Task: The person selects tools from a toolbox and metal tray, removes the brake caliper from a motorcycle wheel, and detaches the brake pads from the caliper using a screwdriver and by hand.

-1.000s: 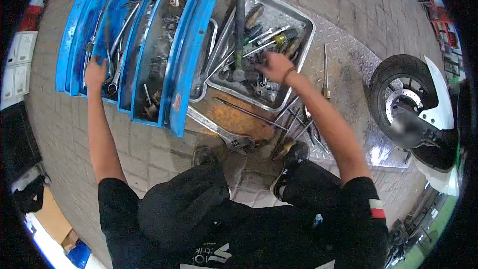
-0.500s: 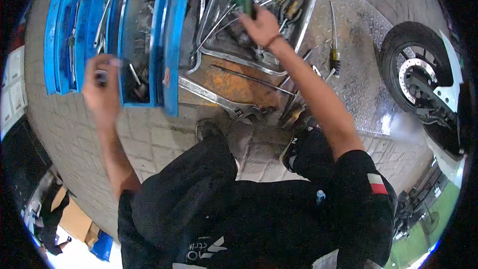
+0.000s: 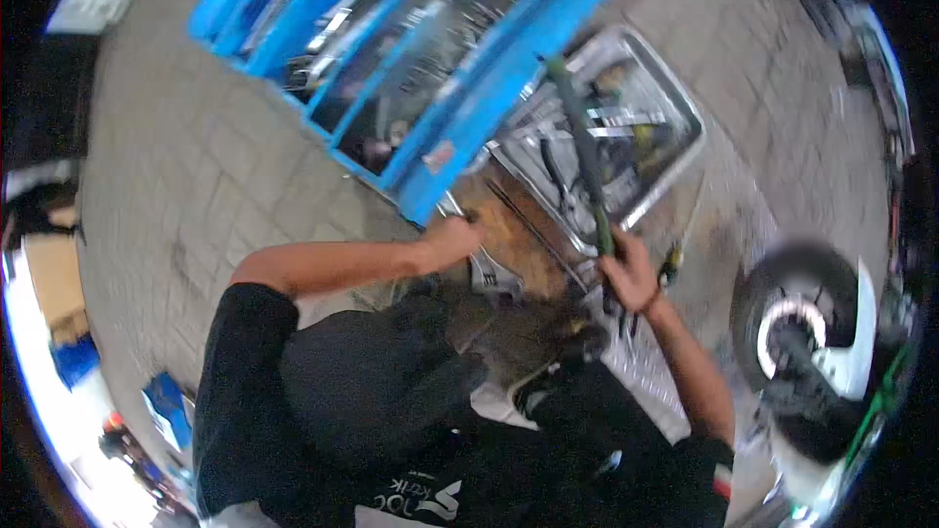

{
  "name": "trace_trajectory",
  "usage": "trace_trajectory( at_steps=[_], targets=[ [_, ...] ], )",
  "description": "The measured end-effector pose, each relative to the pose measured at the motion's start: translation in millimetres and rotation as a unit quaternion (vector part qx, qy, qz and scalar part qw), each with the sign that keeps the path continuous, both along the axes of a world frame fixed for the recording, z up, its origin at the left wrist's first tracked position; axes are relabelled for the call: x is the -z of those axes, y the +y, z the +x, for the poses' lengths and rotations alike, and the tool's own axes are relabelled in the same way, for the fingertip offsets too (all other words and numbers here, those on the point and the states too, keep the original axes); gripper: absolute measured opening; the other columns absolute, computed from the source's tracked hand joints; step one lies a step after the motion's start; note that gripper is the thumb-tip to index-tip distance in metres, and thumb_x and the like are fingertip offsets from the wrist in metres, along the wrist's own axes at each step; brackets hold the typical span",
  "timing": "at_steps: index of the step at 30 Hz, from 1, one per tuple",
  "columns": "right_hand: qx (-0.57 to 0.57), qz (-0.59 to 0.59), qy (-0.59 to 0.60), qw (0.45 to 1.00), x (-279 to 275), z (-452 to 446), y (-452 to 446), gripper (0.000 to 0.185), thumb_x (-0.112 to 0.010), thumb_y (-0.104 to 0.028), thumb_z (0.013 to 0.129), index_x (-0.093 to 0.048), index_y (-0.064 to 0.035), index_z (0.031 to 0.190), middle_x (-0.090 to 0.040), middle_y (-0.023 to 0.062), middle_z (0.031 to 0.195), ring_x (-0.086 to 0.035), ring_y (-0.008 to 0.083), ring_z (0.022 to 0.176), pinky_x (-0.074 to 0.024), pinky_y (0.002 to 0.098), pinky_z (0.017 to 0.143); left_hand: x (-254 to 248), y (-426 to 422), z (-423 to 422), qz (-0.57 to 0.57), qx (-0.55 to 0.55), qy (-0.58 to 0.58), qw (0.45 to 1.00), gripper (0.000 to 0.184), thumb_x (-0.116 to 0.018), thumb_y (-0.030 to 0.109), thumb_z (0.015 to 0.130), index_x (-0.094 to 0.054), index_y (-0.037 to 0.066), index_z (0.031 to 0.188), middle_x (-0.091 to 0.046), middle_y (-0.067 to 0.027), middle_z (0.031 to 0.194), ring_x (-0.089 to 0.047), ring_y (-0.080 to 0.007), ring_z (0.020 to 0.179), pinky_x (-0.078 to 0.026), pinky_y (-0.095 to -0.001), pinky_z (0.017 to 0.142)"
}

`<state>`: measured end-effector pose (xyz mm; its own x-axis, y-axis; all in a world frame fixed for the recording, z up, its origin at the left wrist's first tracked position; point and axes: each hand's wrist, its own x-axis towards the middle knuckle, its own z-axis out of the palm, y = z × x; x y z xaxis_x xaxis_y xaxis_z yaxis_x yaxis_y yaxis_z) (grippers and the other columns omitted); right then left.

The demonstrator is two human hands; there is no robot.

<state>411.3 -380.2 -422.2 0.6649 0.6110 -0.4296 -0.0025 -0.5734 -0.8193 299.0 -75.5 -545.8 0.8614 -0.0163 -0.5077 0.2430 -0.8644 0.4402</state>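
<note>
My right hand [image 3: 631, 272] is closed around the green lower end of a long dark bar-shaped tool [image 3: 584, 152], green at both ends. The tool slants up across the metal tray [image 3: 696, 132], where pliers [image 3: 558, 171] and other hand tools lie. My left hand [image 3: 450, 242] is closed over the handle of a large adjustable wrench [image 3: 497, 279] on the ground. Its fingers are blurred, so I cannot tell whether they grip the wrench or a small dark piece.
A blue cantilever toolbox [image 3: 489, 78] full of tools stands open at the upper left. A screwdriver [image 3: 671, 262] lies right of my right hand. A motorcycle wheel [image 3: 748, 323] is at the right, and my knees are close below the tools.
My left hand has left the toolbox's near end and come over beside the wrench. My right hand has drawn back toward me with the long tool. The whole view has turned.
</note>
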Motion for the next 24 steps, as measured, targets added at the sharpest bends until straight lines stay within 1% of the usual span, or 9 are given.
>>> trace_trajectory(
  at_steps=[2, 4, 7, 11, 12, 15, 16, 19, 24],
  targets=[
    [0.009, 0.009, -0.072, 0.997, 19.2, -5.5, -28.0, 0.062, -0.062, -0.023, 0.08, -0.045, 0.0093, 0.129, -0.059, 0.0268, 0.115, -0.055, 0.0352, 0.111, -0.0399, 0.0406, 0.097, -10.2, -0.5, -0.9, 0.114, 0.066, -0.141, 0.981, 0.01, -0.063, 0.015, 0.073, -0.07, 0.008, 0.077, -0.068, -0.0113, 0.069, -0.069, -0.0277, 0.069, -0.055, -0.0418, 0.059],
    [0.041, 0.014, -0.063, 0.997, 14.3, -0.3, -40.0, 0.058, -0.061, -0.019, 0.08, -0.046, 0.0103, 0.127, -0.06, 0.0223, 0.107, -0.056, 0.029, 0.104, -0.0422, 0.0386, 0.092, 0.2, 7.7, 15.8, 0.131, 0.523, -0.131, 0.832, 0.011, -0.064, 0.015, 0.071, -0.067, 0.008, 0.063, -0.069, -0.0113, 0.071, -0.069, -0.0285, 0.072, -0.054, -0.0424, 0.061],
    [0.051, 0.018, -0.065, 0.996, -38.3, 15.5, -37.9, 0.049, -0.059, -0.016, 0.081, -0.049, 0.0103, 0.121, -0.06, 0.0154, 0.095, -0.056, 0.0234, 0.091, -0.0451, 0.036, 0.083, -33.5, -8.3, 9.3, -0.021, 0.556, -0.216, 0.803, 0.01, -0.065, 0.014, 0.068, -0.066, 0.007, 0.061, -0.067, -0.0118, 0.067, -0.068, -0.0285, 0.069, -0.053, -0.042, 0.059],
    [0.11, 0.033, -0.126, 0.985, -51.8, 23.3, -50.5, 0.039, -0.059, -0.013, 0.08, -0.053, 0.0066, 0.113, -0.054, 0.0081, 0.081, -0.05, 0.0185, 0.073, -0.0451, 0.0338, 0.068, -107.3, -41.1, 0.7, -0.119, 0.54, -0.204, 0.808, 0.018, -0.069, 0.02, 0.065, -0.064, 0.003, 0.066, -0.063, -0.0137, 0.066, -0.064, -0.0327, 0.066, -0.05, -0.0428, 0.057],
    [0.134, 0.044, -0.054, 0.989, -62.5, 29.9, -52.1, 0.036, -0.059, -0.013, 0.079, -0.055, 0.004, 0.11, -0.054, 0.0074, 0.079, -0.05, 0.0165, 0.073, -0.0446, 0.0335, 0.067, -122.8, -44.3, 4.0, -0.117, 0.536, -0.203, 0.811, 0.018, -0.069, 0.02, 0.065, -0.064, 0.003, 0.066, -0.063, -0.0137, 0.066, -0.064, -0.0327, 0.066, -0.05, -0.0428, 0.057],
    [0.15, 0.071, -0.157, 0.974, -85.0, 44.2, -50.8, 0.029, -0.06, -0.014, 0.08, -0.054, 0.0034, 0.101, -0.055, 0.009, 0.093, -0.051, 0.0162, 0.085, -0.0438, 0.033, 0.076, -161.9, -31.5, 30.7, -0.159, 0.498, -0.166, 0.836, 0.032, -0.076, 0.03, 0.062, -0.065, 0.005, 0.078, -0.065, -0.0142, 0.075, -0.064, -0.0337, 0.074, -0.05, -0.0454, 0.061],
    [0.107, 0.027, -0.092, 0.99, -104.6, 55.4, -56.6, 0.032, -0.059, -0.015, 0.079, -0.052, 0.0041, 0.104, -0.055, 0.0085, 0.093, -0.053, 0.0167, 0.085, -0.0446, 0.0325, 0.079, -178.7, -20.7, 37.6, -0.166, 0.433, -0.195, 0.865, 0.038, -0.078, 0.034, 0.06, -0.065, 0.006, 0.083, -0.065, -0.0136, 0.08, -0.064, -0.0339, 0.077, -0.05, -0.0458, 0.064],
    [0.19, 0.042, -0.135, 0.972, -151.4, 62.6, -40.5, 0.035, -0.057, -0.016, 0.076, -0.053, 0.0045, 0.103, -0.053, 0.0041, 0.08, -0.052, 0.0145, 0.075, -0.0448, 0.0287, 0.069, -223.5, 32.1, 57.1, -0.171, 0.27, -0.302, 0.898, 0.045, -0.079, 0.036, 0.058, -0.066, 0.007, 0.09, -0.067, -0.0118, 0.087, -0.064, -0.0317, 0.081, -0.051, -0.0447, 0.065],
    [0.22, 0.023, -0.217, 0.951, -150.1, 77.5, -47.7, 0.032, -0.059, -0.016, 0.076, -0.055, 0.004, 0.101, -0.052, 0.0041, 0.086, -0.049, 0.0135, 0.078, -0.0417, 0.0271, 0.069, -295.3, 133.6, 90.6, 0.018, 0.037, -0.315, 0.948, 0.034, -0.074, 0.036, 0.065, -0.067, 0.008, 0.083, -0.063, -0.0153, 0.073, -0.062, -0.0345, 0.071, -0.048, -0.0433, 0.063]
  ],
)
